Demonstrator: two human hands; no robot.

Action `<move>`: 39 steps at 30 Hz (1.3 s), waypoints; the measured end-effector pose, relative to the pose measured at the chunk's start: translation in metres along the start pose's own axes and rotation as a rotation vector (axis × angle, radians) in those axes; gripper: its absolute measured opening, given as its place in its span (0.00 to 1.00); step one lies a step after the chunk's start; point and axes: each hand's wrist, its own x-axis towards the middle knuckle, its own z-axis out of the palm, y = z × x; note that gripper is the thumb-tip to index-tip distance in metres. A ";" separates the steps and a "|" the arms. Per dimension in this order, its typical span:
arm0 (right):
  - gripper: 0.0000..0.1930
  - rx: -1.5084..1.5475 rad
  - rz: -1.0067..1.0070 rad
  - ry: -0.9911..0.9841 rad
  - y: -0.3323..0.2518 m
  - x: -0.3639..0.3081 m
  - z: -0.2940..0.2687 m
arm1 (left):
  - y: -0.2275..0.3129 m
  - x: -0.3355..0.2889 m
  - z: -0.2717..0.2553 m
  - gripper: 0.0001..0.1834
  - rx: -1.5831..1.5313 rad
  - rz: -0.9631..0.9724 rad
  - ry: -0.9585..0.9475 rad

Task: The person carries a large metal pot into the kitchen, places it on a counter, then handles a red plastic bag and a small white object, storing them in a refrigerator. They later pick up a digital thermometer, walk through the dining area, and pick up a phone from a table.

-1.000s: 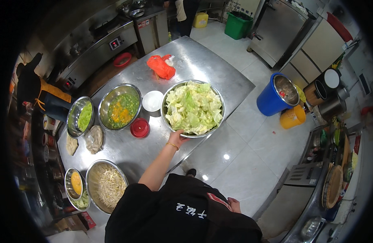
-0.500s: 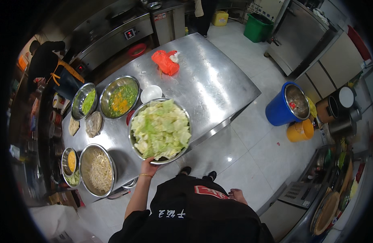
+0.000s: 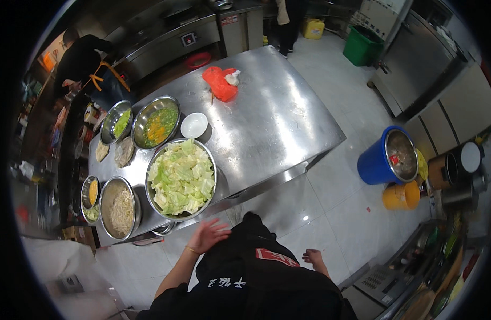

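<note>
A large steel bowl (image 3: 215,184) heaped with torn cabbage leaves (image 3: 182,178) rests on the near left part of the steel table (image 3: 267,117). Just off its near rim is my left hand (image 3: 208,234), open, fingers apart and holding nothing. My right hand (image 3: 312,257) hangs low at my right side with its fingers loosely apart, nothing in it. Left of the cabbage stands a steel bowl of bean sprouts (image 3: 121,209). Behind it are a bowl of chopped greens with egg yolk (image 3: 159,126) and a white bowl (image 3: 194,126).
A red plastic bag (image 3: 220,84) lies toward the table's far edge. Smaller bowls, one with yellow egg (image 3: 93,193), line the left end. A person (image 3: 88,66) works at the far left. A blue bin (image 3: 374,162) and a yellow bucket (image 3: 401,196) stand on the floor to the right.
My left hand has let go of the cabbage bowl and drawn back from its rim. That bowl has shifted left, farther onto the table. My right hand stays at my side.
</note>
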 end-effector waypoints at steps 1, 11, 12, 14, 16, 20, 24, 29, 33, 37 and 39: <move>0.14 -0.008 0.032 -0.009 0.002 0.001 -0.001 | 0.002 0.014 0.022 0.36 0.144 -0.007 -0.051; 0.15 -0.073 -0.026 0.091 -0.084 -0.009 -0.011 | 0.189 0.286 0.093 0.31 1.413 0.577 0.331; 0.15 -0.029 -0.027 0.096 -0.096 -0.011 -0.014 | 0.212 0.318 0.087 0.32 1.428 0.768 0.428; 0.16 0.060 -0.017 0.100 -0.117 -0.012 -0.021 | 0.261 0.366 0.069 0.33 1.456 0.780 0.554; 0.16 0.094 -0.007 0.136 -0.133 -0.012 -0.026 | 0.296 0.404 0.054 0.38 1.559 0.863 0.865; 0.17 0.126 0.024 0.128 -0.151 -0.016 -0.024 | 0.331 0.448 0.039 0.45 1.405 0.619 1.102; 0.17 0.078 0.100 0.128 -0.166 -0.026 -0.011 | 0.339 0.474 0.052 0.45 1.510 0.478 1.149; 0.16 -0.018 0.135 0.118 -0.193 -0.028 -0.007 | 0.344 0.487 0.062 0.37 1.657 0.259 1.197; 0.15 -0.005 0.119 0.086 -0.214 -0.012 -0.011 | 0.359 0.490 0.037 0.26 1.604 0.487 1.141; 0.15 -0.057 0.082 0.063 -0.241 0.012 -0.012 | 0.376 0.489 0.004 0.18 1.451 0.560 1.039; 0.15 -0.091 0.047 0.042 -0.255 0.020 -0.011 | 0.381 0.483 -0.006 0.17 1.256 0.622 0.975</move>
